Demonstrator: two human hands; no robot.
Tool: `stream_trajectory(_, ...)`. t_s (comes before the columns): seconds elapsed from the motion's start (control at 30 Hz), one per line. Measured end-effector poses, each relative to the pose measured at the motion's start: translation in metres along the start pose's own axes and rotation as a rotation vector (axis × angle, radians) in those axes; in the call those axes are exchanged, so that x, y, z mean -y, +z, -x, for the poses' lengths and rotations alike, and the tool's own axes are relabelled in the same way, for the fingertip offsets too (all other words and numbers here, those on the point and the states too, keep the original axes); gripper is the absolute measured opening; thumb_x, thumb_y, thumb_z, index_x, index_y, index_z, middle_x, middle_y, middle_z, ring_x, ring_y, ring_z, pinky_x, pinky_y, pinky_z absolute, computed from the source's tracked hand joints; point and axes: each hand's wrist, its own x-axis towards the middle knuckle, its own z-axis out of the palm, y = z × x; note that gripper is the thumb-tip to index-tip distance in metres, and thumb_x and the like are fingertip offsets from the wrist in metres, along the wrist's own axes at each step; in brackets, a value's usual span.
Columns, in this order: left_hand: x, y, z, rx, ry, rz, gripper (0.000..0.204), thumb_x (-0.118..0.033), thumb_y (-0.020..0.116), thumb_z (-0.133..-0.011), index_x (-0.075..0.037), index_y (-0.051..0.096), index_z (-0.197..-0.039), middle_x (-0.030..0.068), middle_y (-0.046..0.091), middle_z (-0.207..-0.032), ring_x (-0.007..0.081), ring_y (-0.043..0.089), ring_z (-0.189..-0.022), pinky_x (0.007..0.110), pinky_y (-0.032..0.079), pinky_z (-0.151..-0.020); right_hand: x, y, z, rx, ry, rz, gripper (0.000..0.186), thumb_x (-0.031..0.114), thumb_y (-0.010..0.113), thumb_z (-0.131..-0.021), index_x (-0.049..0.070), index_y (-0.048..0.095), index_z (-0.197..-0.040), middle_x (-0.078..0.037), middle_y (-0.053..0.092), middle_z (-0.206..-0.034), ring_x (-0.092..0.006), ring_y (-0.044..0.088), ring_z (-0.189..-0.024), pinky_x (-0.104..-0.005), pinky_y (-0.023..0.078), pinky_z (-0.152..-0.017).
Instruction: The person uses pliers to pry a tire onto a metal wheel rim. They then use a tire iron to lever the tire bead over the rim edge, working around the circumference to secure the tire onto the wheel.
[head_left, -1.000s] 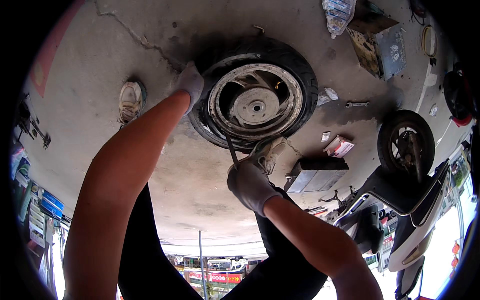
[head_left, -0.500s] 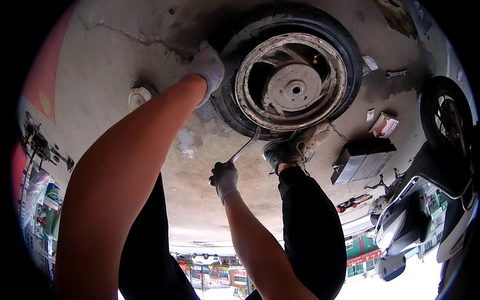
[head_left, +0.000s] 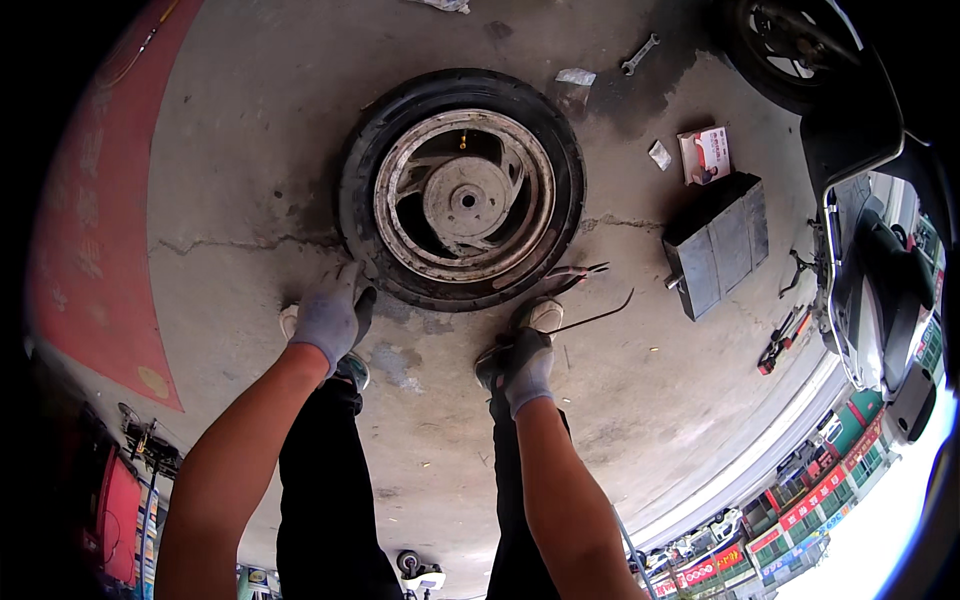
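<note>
A wheel with a black tyre (head_left: 357, 150) and a worn, grey spoked rim (head_left: 470, 200) lies flat on the concrete floor in front of me. My left hand (head_left: 330, 315), in a grey glove with dark fingertips, is at the tyre's near left edge. Its fingers stretch toward the rubber and the thumb stands apart. In my gloved right hand (head_left: 528, 368) is a thin tyre lever (head_left: 598, 317). Its curved end points right, away from the wheel. Pliers with reddish handles (head_left: 572, 273) lie against the tyre's near right side.
My shoes are just below the wheel. On the right are a grey metal box (head_left: 722, 245), a small carton (head_left: 706, 155), and a parked scooter (head_left: 860, 200). A wrench (head_left: 640, 55) lies on the floor at the far right. A red mat (head_left: 100, 230) covers the left side.
My right hand has drawn the tyre lever away from the wheel's near edge and turned it rightward. My left hand has shifted to the tyre's near left edge. The view has swung; the pliers now show.
</note>
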Motion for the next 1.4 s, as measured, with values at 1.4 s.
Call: stream_trajectory(1.4, -0.052, 0.061, -0.100, 0.285, 0.415, -0.729, 0.048, -0.039, 0.063, -0.082, -0.004, 0.061, -0.115, 0.0144, 0.063, -0.116, 0.0271, 0.054, -0.116, 0.042, 0.033, -0.104, 0.046, 0.041, -0.031, 0.397, -0.055, 0.163, 0.045, 0.027, 0.074, -0.081, 0.003, 0.057, -0.115, -0.006, 0.064, -0.102, -0.0134, 0.061, -0.086, -0.0285, 0.049, -0.067)
